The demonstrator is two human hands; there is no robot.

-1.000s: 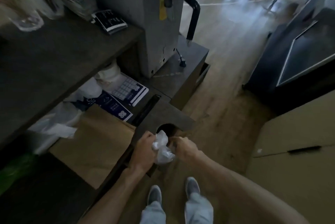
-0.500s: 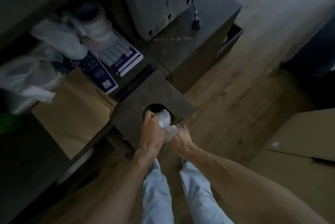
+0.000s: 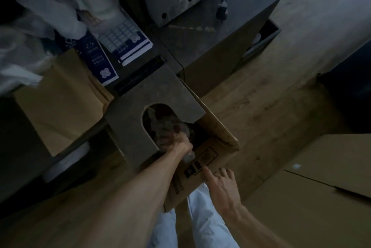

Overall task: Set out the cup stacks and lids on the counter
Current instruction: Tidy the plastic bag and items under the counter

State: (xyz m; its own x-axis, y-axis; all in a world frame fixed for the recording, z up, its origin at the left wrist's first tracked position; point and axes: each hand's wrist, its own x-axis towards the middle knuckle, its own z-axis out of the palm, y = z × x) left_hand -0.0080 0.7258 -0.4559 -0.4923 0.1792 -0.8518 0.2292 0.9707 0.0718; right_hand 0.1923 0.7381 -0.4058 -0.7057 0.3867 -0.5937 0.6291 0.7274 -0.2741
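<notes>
No cup stacks or lids show clearly in this dim view. My left hand (image 3: 177,143) reaches down into an open cardboard box (image 3: 212,159) that sits under a dark panel with a round cut-out (image 3: 128,119). Its fingers are closed on crumpled clear plastic wrap (image 3: 189,155), and more crumpled plastic (image 3: 164,125) fills the box below the hole. My right hand (image 3: 220,182) rests against the printed front wall of the box, fingers spread, holding nothing.
A brown paper bag (image 3: 60,103), blue-and-white printed packets (image 3: 126,41), a white roll (image 3: 98,1) and white plastic bags (image 3: 22,53) fill the shelf to the left. A grey machine stands on a dark cabinet (image 3: 220,47) behind. Flat cardboard (image 3: 321,187) lies right on the wooden floor.
The view has tilted down and closer. My left hand has pushed the plastic wrap down into the box. My right hand has let go of it and moved to the box's front.
</notes>
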